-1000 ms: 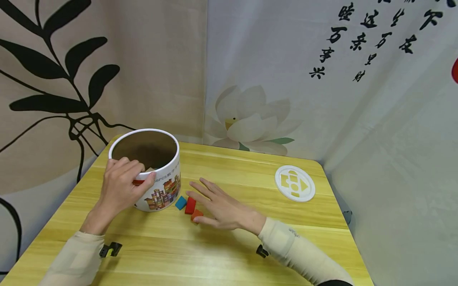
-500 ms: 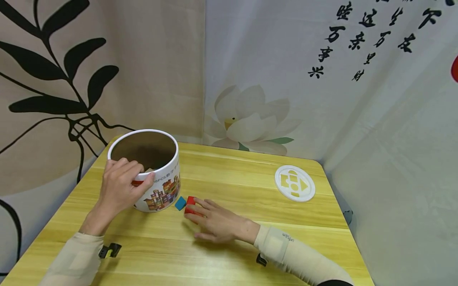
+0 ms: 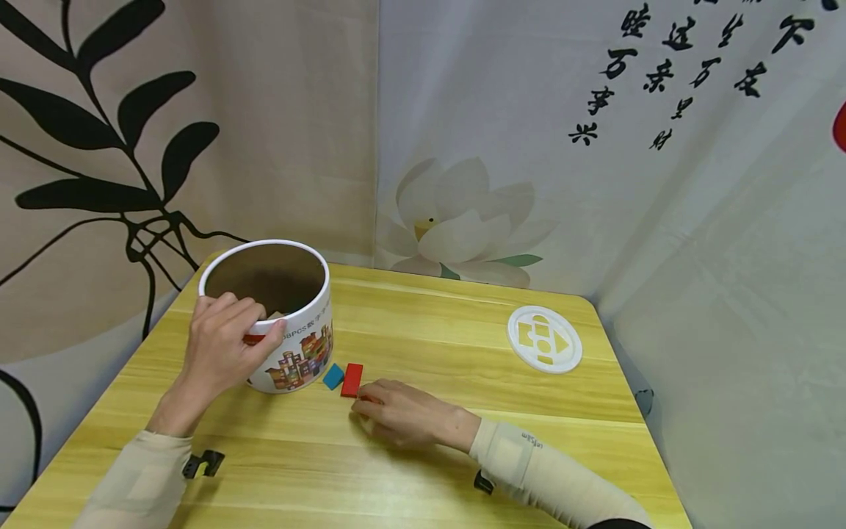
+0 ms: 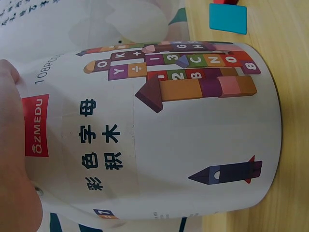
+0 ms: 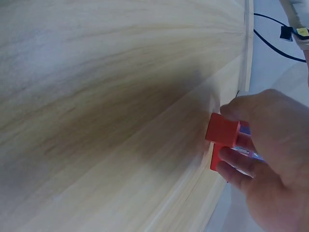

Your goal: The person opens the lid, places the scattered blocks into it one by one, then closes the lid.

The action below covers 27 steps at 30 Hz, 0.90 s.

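Note:
My left hand [image 3: 221, 349] grips the near rim of a white printed bucket [image 3: 305, 351], fingers over the edge and thumb outside. Wooden toy bricks are pictured on the bucket's side in the left wrist view. At the bucket's right foot lie a blue block [image 3: 333, 376] and, beside it, a flat red block [image 3: 352, 380]. My right hand [image 3: 413, 415] is just to the near right of them. Between its thumb and fingers it pinches an orange-red block [image 5: 222, 129], plain in the right wrist view but mostly hidden by the fingers from the head.
A round white plate with cut-out shapes [image 3: 545, 339] lies at the table's back right. The wooden table [image 3: 463, 323] meets printed cloth hangings [image 3: 476, 220] behind and at the right. A light piece [image 3: 276, 314] shows inside the bucket's near rim.
My right hand has drawn back slightly toward me, and its spread fingers have closed around the orange-red block. My left hand and the bucket stay put.

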### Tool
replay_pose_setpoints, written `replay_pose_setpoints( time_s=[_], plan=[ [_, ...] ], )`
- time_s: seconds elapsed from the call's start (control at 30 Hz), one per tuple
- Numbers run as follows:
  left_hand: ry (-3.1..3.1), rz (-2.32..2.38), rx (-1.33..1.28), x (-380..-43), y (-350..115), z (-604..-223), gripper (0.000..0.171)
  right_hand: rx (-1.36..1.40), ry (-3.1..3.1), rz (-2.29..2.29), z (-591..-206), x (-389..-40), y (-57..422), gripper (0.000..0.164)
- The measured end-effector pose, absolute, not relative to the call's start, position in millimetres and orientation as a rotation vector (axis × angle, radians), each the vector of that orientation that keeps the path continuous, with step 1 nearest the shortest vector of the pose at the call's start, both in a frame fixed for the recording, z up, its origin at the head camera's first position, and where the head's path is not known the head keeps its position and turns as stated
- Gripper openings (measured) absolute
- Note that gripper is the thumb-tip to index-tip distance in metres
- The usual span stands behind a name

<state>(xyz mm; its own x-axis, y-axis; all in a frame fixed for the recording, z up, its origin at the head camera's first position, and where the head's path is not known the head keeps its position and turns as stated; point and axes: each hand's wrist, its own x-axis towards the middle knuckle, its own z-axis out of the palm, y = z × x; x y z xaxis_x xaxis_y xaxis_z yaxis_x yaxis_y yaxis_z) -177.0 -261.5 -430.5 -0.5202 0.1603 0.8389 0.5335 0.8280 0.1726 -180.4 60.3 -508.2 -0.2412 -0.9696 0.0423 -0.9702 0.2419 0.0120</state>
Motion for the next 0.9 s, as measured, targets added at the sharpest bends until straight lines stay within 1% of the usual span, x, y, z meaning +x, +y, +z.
replay_pose_setpoints(
  time_s=[0.23, 0.47, 0.67, 0.77, 0.9],
  plan=[
    [-2.104, -0.520, -0.501, -177, -262, -431, 0.041, 1.862, -2.425, -0.034, -511, -181, 62, 0.019],
    [-2.114, -0.518, -0.505, -177, -263, -430, 0.040, 1.861, -2.451, -0.017, -508, -183, 66, 0.011],
    [-2.149, -0.489, -0.509, -175, -264, -429, 0.039, 1.861, -2.459, 0.123, -492, -188, 68, 0.017],
    [-2.152, -0.487, -0.509, -174, -264, -428, 0.039, 1.834, -2.444, 0.177, -480, -191, 68, 0.020],
    [-2.143, -0.490, -0.511, -174, -263, -428, 0.039, 1.794, -2.431, 0.271, -462, -196, 66, 0.021]
  ],
)
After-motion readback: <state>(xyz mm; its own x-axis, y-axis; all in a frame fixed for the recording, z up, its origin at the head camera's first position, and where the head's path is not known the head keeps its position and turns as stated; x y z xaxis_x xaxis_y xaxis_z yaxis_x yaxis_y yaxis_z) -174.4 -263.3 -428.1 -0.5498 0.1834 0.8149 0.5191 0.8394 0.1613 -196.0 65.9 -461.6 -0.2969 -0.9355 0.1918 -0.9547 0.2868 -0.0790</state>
